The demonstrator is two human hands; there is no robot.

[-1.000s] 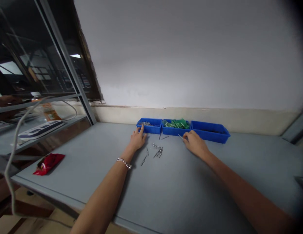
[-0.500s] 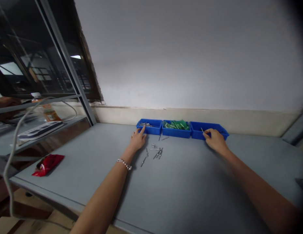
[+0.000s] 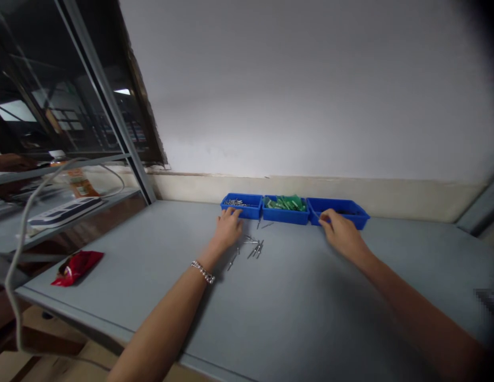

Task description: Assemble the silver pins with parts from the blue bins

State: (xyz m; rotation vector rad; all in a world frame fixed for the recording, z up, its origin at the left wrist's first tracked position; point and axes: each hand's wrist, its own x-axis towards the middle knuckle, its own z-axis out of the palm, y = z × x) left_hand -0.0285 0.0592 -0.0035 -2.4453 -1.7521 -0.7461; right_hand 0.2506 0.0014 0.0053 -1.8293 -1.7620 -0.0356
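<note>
Pale wall [image 3: 294,95] behind a grey bench [image 3: 294,313]. Along the back, in a row: right blue bin [image 3: 357,220], middle blue bin [image 3: 284,216] with green packets [image 3: 288,203], left blue bin [image 3: 251,213]. Right hand [image 3: 341,234] pinched nearly closed by the right bin's front left corner, slightly left of its place half a second ago. Left hand [image 3: 226,229] loosely bent, fingertips drawn back to the left bin's rim; anything underneath hidden, impossible to tell. Loose rivets [image 3: 260,249] between the hands, unmoved. In the right pinch, a thin metal pin [image 3: 317,214].
</note>
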